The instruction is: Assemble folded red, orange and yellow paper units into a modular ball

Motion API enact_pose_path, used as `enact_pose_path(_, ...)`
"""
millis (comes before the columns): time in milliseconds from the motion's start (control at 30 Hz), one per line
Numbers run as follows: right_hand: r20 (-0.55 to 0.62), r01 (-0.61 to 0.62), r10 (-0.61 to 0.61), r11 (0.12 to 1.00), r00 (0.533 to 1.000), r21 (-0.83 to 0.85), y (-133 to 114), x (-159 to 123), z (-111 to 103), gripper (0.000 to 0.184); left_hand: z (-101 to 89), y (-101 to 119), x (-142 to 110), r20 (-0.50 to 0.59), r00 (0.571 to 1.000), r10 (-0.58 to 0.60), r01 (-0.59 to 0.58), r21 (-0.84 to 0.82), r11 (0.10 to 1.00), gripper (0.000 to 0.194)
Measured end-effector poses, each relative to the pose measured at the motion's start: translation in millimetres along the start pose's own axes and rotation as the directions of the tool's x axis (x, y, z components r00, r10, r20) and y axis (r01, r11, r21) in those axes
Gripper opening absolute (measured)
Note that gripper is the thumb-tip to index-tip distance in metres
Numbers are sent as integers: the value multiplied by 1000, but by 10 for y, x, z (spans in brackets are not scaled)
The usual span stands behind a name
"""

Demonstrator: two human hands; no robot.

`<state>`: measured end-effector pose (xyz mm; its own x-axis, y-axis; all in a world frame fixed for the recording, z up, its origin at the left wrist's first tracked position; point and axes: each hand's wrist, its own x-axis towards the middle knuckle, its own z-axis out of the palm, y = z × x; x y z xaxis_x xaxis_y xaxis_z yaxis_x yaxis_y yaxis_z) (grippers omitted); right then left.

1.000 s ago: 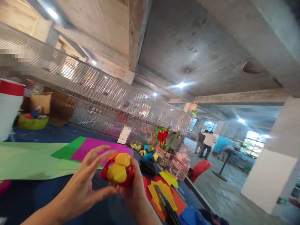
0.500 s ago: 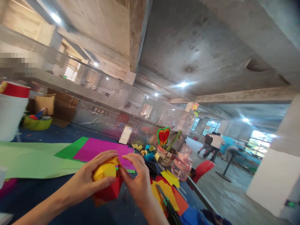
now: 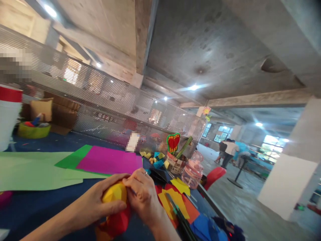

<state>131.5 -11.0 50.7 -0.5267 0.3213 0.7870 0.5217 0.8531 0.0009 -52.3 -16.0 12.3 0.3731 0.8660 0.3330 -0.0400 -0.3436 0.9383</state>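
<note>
A red and yellow folded-paper piece (image 3: 117, 219) is held between my two hands above the dark blue tabletop. My left hand (image 3: 100, 197) wraps round its yellow upper part, thumb on the near side and fingers over the top. My right hand (image 3: 142, 194) presses its curled fingers against the far right edge of the piece, and they hide what they pinch there. An orange flap hangs at the bottom left of the piece. Behind the hands lie purple sheets (image 3: 107, 160), a green sheet (image 3: 71, 160) and wide light green sheets (image 3: 30, 172).
To the right are yellow and orange paper pieces (image 3: 175, 204), a black-handled cutter (image 3: 179, 216), a pink clear bottle (image 3: 192, 172) and a basket (image 3: 175, 164). A perforated metal screen (image 3: 107, 110) borders the back. A red chair (image 3: 214, 177) stands beyond the table's edge.
Both hands and the paper piece have come lower in view. My right hand's fingers, more spread before, are now curled in against the piece. The view has shifted slightly.
</note>
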Motion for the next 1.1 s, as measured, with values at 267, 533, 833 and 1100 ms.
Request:
enact_pose_path(267,75,-60,56,997,996,47,44,-14,11,21,-2,-20,24,-11,1000,-23,24,63,998,62)
enact_pose_path(533,3,-329,342,901,940,283,2,74,-150,30,-57,105,34,-260,957,-130,69,-233,970,57)
enact_pose_path(833,127,-578,657,535,743,616,-97,-207,363,66,-26,298,24,-303,927,-222,30,-529,848,64)
enact_pose_path(1100,-7,-527,699,546,715,652,-256,-208,438,59,65,195,19,-261,944,-203,33,-539,842,53)
